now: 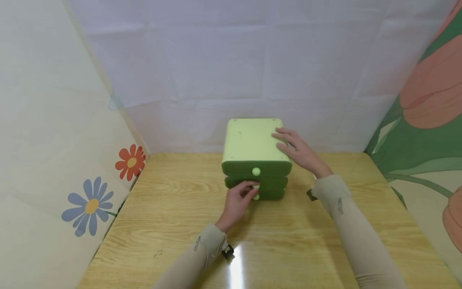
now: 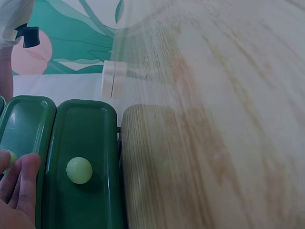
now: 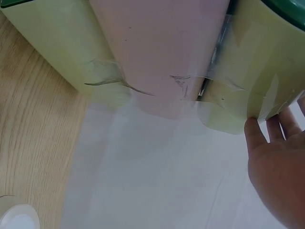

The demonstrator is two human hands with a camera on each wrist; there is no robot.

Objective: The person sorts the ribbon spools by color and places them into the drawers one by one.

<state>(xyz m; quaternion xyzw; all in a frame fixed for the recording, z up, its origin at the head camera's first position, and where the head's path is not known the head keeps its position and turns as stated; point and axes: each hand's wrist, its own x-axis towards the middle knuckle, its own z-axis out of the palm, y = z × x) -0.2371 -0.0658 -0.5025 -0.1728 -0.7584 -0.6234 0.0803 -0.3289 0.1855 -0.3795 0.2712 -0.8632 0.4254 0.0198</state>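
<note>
A small three-drawer cabinet (image 1: 252,142) with a pale green top and dark green drawer fronts stands on the table near the back wall. My left hand (image 1: 235,202) pinches the round knob (image 2: 13,157) of the middle drawer (image 1: 276,183) between thumb and fingers. Below it, the bottom drawer's knob (image 2: 79,170) is free. The top drawer's knob (image 1: 256,171) shows above my hand. My right hand (image 1: 301,152) rests on the top's right edge with fingers spread. In the right wrist view its fingertips touch the cabinet's side, where a pink panel (image 3: 159,47) lies between yellow-green ones.
The wooden table (image 1: 173,200) runs up to a white cloth wall (image 1: 202,72). Flower-print sheets (image 1: 43,120) stand along both sides. Clear tape (image 3: 181,83) crosses the cabinet's side. A white round-ended object (image 3: 19,217) appears at the right wrist view's corner.
</note>
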